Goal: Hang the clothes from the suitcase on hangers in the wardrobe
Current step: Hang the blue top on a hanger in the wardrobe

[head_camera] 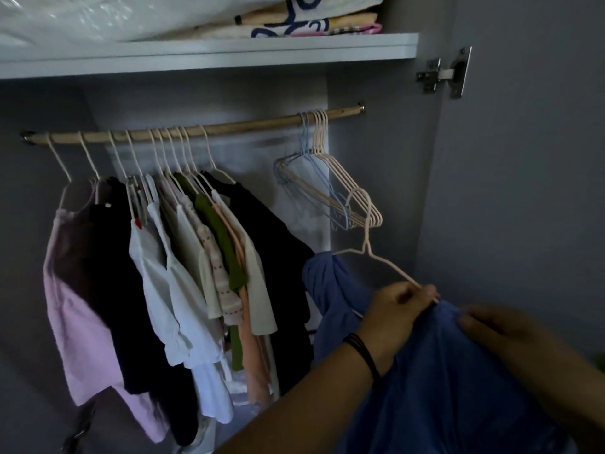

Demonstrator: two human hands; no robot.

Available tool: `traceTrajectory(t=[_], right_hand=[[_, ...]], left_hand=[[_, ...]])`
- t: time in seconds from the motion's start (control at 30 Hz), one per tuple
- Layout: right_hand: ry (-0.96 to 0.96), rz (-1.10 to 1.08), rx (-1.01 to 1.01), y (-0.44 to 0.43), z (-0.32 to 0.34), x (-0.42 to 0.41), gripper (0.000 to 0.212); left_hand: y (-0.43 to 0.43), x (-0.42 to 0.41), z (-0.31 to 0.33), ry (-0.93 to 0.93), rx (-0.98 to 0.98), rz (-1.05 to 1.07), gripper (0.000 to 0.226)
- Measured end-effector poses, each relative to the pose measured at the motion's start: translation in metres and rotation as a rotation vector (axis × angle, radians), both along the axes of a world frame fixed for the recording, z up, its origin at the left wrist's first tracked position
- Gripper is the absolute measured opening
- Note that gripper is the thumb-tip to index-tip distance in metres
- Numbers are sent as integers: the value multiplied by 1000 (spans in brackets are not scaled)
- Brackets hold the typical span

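The blue garment (pixel 442 371) is at 5 o'clock in the view, in front of the open wardrobe and below the rod (pixel 248 124). A pale wire hanger (pixel 368 253) is partly inside it. The hanger arm toward 9 o'clock is covered by a bunched blue shoulder. The arm toward 4 o'clock runs bare down to the left hand (pixel 396 309). The hook points to 12 o'clock and is not on the rod.

The left hand has its fingers curled round the hanger arm where the arm enters the fabric. Dark bands (pixel 361 352) circle its wrist. The right hand (pixel 497 326), at 3 o'clock from the left hand, grips the blue fabric just beside it. The hands are near each other but do not touch.

A row of hung clothes (pixel 183 273) fills the rod from 9 o'clock to centre. A bunch of empty hangers (pixel 330 191) hangs at 1 o'clock. Folded bedding (pixel 163 18) lies on the shelf (pixel 209 54) at 12 o'clock. A door hinge (pixel 445 75) sits at 2 o'clock.
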State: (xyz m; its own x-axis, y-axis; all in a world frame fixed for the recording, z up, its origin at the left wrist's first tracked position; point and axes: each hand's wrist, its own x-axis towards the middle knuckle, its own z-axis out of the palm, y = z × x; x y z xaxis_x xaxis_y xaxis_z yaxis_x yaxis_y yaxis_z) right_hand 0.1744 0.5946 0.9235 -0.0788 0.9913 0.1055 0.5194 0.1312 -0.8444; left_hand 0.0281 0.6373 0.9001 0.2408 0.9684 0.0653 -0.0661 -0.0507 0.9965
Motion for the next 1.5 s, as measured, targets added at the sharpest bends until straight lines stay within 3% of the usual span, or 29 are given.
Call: traceTrajectory(t=[0.4,0.87,1.13,1.37,1.43,1.5], right_hand=[[61,-116,23,-3,-5,28,29],[-78,-150,55,-9,-15,39,26],[70,-42,38,18,-16,6,24],[191,66,149,61,-4,-45,17],[222,92,183,74,-2,-58,31],[285,112,213,89,-3,-71,67]], left_hand=[[10,34,-3,9,-70,-128,20],[11,46,-16,60,-85,-178,29],[27,8,-15,68,4,-29,30],[69,-36,15,90,99,142,32],[87,-50,27,99,108,200,32],[107,-65,38,70,122,248,34]])
